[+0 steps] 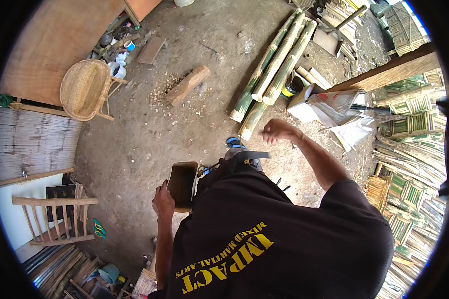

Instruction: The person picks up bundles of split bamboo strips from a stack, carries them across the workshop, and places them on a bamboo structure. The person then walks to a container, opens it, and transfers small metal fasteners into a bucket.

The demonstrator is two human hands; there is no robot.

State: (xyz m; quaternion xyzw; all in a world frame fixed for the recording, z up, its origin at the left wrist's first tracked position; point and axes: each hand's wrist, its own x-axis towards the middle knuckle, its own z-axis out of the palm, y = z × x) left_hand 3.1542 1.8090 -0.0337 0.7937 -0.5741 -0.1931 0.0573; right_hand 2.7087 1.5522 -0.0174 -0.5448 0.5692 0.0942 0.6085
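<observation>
Carrying, looks like: left hand (163, 200) gripping tan, boxy, open-topped container (182, 191), lower centre, calls for steady hold; right hand (276, 132) half-open, seemingly empty.

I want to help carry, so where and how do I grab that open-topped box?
Probably pinch the left rim of the open-topped box, coming from the left. Its mouth faces up, so a pinch could straddle the wall. Its right side appears close to the dark shirt, leaving less room; the person's left grip is on the roomier side.
</observation>
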